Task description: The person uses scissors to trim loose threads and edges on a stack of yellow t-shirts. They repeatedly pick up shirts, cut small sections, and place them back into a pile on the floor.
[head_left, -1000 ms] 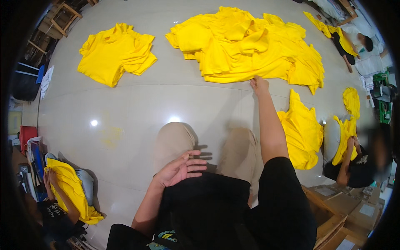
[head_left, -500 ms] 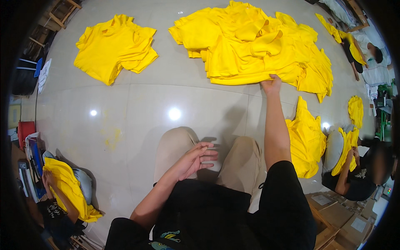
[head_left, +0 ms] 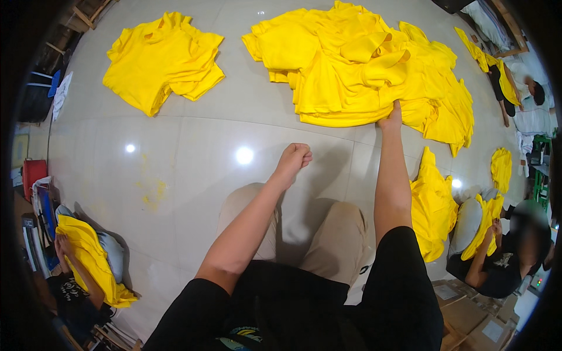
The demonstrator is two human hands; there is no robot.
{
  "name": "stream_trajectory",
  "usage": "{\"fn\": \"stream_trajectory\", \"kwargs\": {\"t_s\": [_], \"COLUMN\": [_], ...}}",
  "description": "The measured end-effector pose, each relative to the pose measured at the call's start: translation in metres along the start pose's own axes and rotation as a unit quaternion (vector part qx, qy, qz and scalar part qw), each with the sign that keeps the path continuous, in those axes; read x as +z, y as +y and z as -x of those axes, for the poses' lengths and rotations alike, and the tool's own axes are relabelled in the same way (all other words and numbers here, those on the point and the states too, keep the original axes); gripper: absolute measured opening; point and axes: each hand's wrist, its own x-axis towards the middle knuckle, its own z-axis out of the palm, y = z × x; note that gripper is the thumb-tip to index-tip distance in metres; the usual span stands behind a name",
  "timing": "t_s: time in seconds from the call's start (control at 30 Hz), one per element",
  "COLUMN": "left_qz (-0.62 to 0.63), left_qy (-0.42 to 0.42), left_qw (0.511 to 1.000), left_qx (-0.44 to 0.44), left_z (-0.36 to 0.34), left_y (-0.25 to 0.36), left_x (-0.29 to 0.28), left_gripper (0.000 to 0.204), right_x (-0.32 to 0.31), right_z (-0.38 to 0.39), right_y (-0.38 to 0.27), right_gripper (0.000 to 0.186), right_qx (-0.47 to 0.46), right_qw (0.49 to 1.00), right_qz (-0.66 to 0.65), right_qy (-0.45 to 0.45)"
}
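Observation:
A large heap of yellow T-shirts point(head_left: 328, 76) lies on the tiled floor in front of me, its layers loosely stacked and rumpled. At the heap's near edge my right hand point(head_left: 391, 117) grips a yellow T-shirt, fingertips partly hidden under the cloth. My left hand point(head_left: 294, 159) hovers over the floor ahead of my knees, short of the heap, its fingers curled closed with nothing visible in them. Farther left is a smaller stack of yellow T-shirts point(head_left: 158, 64), laid fairly flat with the sleeves to the right.
Another yellow garment pile point(head_left: 432, 207) lies beside my right arm. Co-workers sit at the left point(head_left: 76, 281), the right point(head_left: 497, 257) and the far right point(head_left: 509, 88), with yellow cloth on or near them. Cardboard boxes point(head_left: 468, 316) stand at the lower right.
My left hand has moved forward from above my lap, and its spread fingers have curled closed. My right hand has shifted slightly right along the heap's near edge, still holding cloth.

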Motion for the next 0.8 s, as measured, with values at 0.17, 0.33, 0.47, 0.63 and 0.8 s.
{"fn": "stream_trajectory", "kwargs": {"t_s": [0.17,0.33,0.47,0.63,0.8], "left_qz": [0.121,0.226,0.336,0.455,0.453], "left_qy": [-0.083,-0.117,-0.128,-0.075,-0.005], "left_qw": [0.988,0.966,0.932,0.88,0.882], "left_qx": [-0.041,-0.053,-0.051,0.114,0.127], "left_z": [-0.018,-0.034,-0.026,-0.012,-0.021], "left_y": [0.003,-0.011,0.014,0.041,0.053], "left_x": [0.021,0.016,0.022,0.0,-0.029], "left_gripper": [0.056,0.059,0.067,0.072,0.065], "right_x": [0.011,0.071,0.061,0.064,0.011], "right_z": [0.021,0.11,0.167,0.276,0.306], "right_y": [-0.009,0.026,0.081,0.141,0.157], "right_gripper": [0.052,0.053,0.054,0.051,0.05], "right_qx": [-0.082,-0.182,-0.211,-0.119,-0.074], "right_qw": [0.996,0.979,0.971,0.98,0.986], "right_qz": [-0.03,-0.08,-0.114,-0.134,-0.103], "right_qy": [0.016,0.038,0.001,0.081,0.105]}}
